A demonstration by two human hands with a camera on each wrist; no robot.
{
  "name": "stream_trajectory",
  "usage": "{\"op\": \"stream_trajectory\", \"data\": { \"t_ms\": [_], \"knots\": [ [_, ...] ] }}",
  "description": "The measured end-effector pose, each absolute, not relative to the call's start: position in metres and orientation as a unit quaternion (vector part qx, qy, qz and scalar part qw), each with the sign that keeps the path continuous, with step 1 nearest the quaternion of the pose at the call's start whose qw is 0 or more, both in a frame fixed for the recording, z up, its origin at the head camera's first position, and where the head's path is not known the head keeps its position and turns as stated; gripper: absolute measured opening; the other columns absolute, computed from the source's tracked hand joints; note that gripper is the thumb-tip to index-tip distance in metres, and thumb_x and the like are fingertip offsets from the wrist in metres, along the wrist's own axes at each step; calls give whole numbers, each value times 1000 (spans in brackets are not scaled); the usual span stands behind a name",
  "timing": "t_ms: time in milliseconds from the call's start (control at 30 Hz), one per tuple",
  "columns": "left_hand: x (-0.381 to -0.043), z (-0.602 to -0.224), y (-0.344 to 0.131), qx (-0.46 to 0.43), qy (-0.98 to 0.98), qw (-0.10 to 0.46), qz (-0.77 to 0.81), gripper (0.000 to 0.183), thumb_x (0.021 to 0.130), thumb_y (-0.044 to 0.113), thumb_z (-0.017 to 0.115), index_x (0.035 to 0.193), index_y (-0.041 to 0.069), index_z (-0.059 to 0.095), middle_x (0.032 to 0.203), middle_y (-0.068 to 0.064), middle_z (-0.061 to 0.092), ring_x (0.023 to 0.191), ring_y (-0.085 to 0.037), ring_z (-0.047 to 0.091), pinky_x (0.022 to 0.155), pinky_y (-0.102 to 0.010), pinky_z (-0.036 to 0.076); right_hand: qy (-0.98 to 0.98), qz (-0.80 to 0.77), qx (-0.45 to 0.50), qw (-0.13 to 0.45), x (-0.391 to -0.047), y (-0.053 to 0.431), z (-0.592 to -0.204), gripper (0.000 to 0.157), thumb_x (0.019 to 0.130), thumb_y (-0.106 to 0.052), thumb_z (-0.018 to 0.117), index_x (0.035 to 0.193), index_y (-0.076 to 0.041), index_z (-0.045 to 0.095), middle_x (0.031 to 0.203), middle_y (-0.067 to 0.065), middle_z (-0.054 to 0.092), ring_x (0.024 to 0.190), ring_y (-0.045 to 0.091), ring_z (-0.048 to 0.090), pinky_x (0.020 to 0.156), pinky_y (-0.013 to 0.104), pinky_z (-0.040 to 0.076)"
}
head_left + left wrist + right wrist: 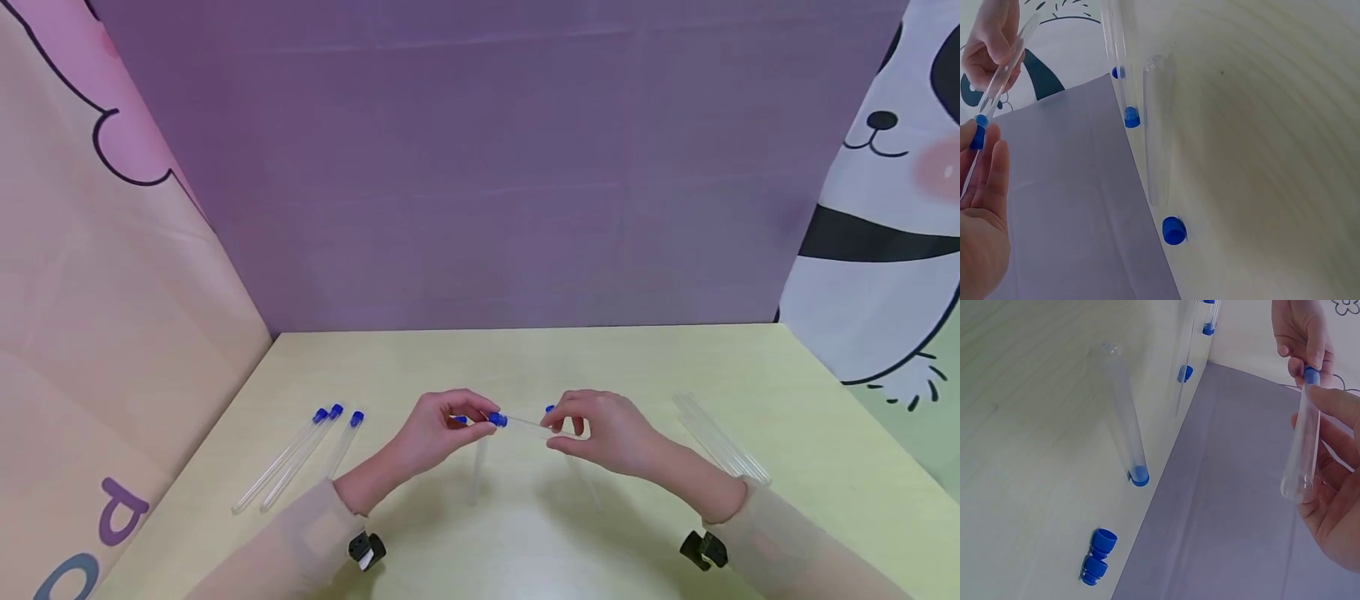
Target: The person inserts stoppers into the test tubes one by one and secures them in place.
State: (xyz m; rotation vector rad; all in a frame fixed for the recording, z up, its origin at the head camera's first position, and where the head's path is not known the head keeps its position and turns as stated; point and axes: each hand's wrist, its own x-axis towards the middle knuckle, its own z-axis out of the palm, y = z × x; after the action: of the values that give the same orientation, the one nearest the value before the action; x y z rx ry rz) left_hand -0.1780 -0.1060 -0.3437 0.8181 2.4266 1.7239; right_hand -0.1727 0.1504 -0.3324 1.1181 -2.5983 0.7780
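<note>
Over the middle of the table, my left hand (pixel 442 429) pinches a blue cap (pixel 497 419) between thumb and fingers. That cap sits at one end of a clear test tube (pixel 1302 453), which slants between my two hands. My right hand (pixel 603 425) holds the tube's body near its rounded end with thumb and fingertips. Below the hands lies another clear tube (pixel 1159 131) with a loose blue cap (pixel 1174 231) just beyond its end. A capped tube (pixel 1124 409) lies under my right hand, near two loose blue caps (pixel 1102 542).
Three tubes with blue caps (pixel 336 411) lie side by side at the left of the table (pixel 450 550). Several clear tubes without caps (pixel 720 437) lie together at the right. A purple backdrop (pixel 487 167) stands along the far edge, with printed cloth on both sides.
</note>
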Motion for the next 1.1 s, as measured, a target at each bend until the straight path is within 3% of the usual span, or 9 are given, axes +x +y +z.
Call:
{"op": "stream_trajectory", "data": {
  "t_ms": [167, 433, 567, 900, 1100],
  "knots": [
    [-182, -347, -111, 273, 786, 19, 555, 22, 77, 13, 70, 99, 12, 67, 88, -1, 64, 76, -18, 61, 68, -30, 51, -878, 261, 389, 100, -172, 149, -332, 19, 76, -26, 72, 93, -23, 65, 77, -22, 51, 60, 6, 48, 49, 19, 36],
    [-167, -324, -114, 266, 795, 2, 546, 20, 79, 3, 67, 98, 1, 65, 92, -11, 63, 77, -23, 60, 69, -28, 51, -875, 270, 390, 100, -171, 150, -330, 22, 76, -23, 72, 96, -20, 64, 78, -20, 53, 59, 1, 46, 51, 20, 38],
    [-165, -324, -119, 256, 801, -2, 541, 19, 79, 2, 66, 98, 3, 65, 91, -9, 63, 78, -22, 60, 69, -28, 51, -872, 285, 388, 95, -174, 152, -333, 25, 76, -19, 72, 99, -16, 63, 78, -17, 54, 58, -1, 47, 52, 20, 40],
    [-176, -354, -141, 260, 829, -19, 494, 16, 79, 18, 69, 95, 18, 67, 89, 5, 64, 77, -13, 59, 68, -30, 51, -881, 303, 359, 56, -187, 152, -343, 27, 79, -16, 70, 104, -13, 60, 77, -14, 55, 55, 1, 48, 51, 20, 41],
    [-175, -363, -155, 280, 846, -22, 453, 15, 80, 20, 69, 94, 19, 66, 88, 6, 63, 75, -11, 59, 66, -31, 50, -889, 295, 347, 46, -192, 151, -351, 29, 79, -17, 70, 105, -13, 58, 77, -14, 54, 56, 2, 47, 51, 20, 42]
  ]
}}
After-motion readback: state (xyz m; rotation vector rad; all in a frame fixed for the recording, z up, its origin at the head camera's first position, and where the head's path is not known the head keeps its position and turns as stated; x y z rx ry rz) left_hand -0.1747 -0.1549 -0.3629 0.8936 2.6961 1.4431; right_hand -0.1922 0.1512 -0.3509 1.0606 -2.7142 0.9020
